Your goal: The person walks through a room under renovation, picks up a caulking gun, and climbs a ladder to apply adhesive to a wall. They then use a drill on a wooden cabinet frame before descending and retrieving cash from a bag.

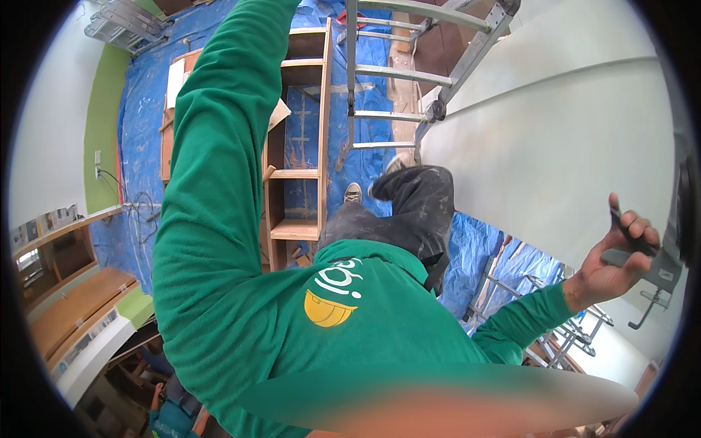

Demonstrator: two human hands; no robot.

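My left arm in its green sleeve (219,109) reaches up past the top edge of the picture, and its hand is out of sight. At the right, beside a pale wall (555,139), my right hand (613,255) is closed around a dark-handled tool (629,228) with a grey flat part. What kind of tool it is I cannot make out. Close by that hand is a grey piece (666,269), with a thin bent metal hook (645,310) hanging under it. Whether my hand touches the grey piece I cannot tell.
A wooden shelf frame (323,131) lies on blue sheeting (365,58) by my feet. An aluminium stepladder (401,74) stands ahead, against the pale wall. Another folded ladder (128,25) is at far left. More metal steps (566,336) stand at lower right. A person (175,409) is at lower left.
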